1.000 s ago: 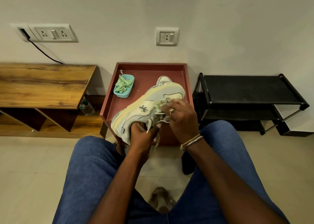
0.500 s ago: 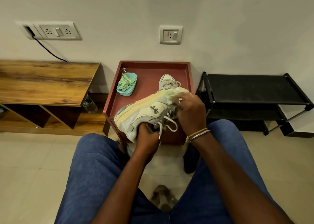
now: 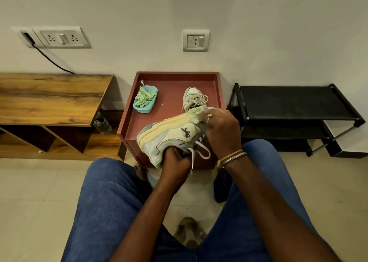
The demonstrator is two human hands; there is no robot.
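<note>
Head view: right hand point(image 3: 221, 130) has slid the green wipe point(image 3: 193, 115) toward the toe of the sneaker point(image 3: 171, 135), fingers curled round the wipe. The left hand point(image 3: 175, 162) grips the heel collar, holding the sneaker over the worktop point(image 3: 127, 122). Risk: hard rubbing against this single heel grip may twist it loose.

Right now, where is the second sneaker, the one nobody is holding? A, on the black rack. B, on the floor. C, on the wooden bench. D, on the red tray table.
D: the second sneaker stands on the red tray table, just behind the held sneaker.
</note>
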